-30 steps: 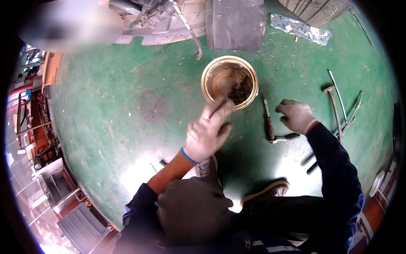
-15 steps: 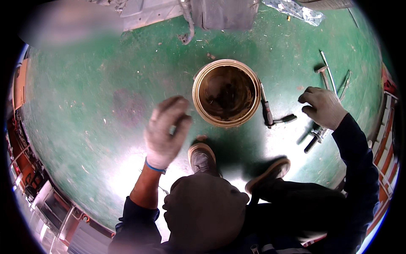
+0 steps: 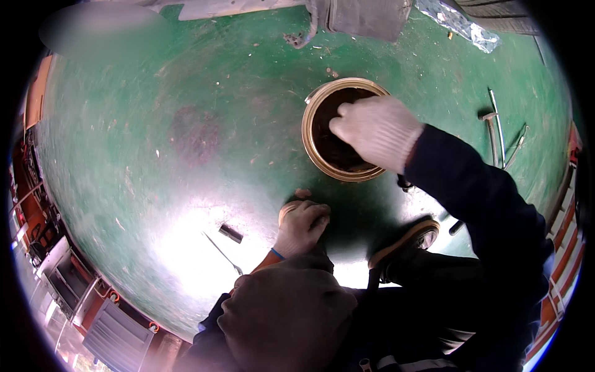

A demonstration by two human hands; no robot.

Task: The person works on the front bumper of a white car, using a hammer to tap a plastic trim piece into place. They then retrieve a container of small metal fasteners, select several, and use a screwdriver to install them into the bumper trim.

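Observation:
Over an open metal pail (image 3: 333, 166) with dark brown contents, my right hand (image 3: 375, 129) in a pale knit glove has its fingertips inside the rim, bent together; anything they grip is hidden. My left hand (image 3: 302, 226), also gloved, is low by my foot below the pail, its fingers curled, with any object in them hidden. Partly covered by my right arm, a dark tool (image 3: 404, 183) lies beside the pail. A small dark block (image 3: 230, 233) and a thin rod (image 3: 220, 250) are on the floor left of my left hand.
A hammer (image 3: 491, 136), long bar (image 3: 498, 130) and another tool (image 3: 516, 149) lie on the green floor (image 3: 111, 161) at right. Vehicle parts (image 3: 365, 18), a tyre (image 3: 496, 15) and a foil strip (image 3: 465, 28) are along the top. Racks and grey bins (image 3: 118, 335) stand at left.
My right hand has moved left from beside the tools into the pail's opening. My left hand has dropped from beside the pail down to my foot, its fingers more curled.

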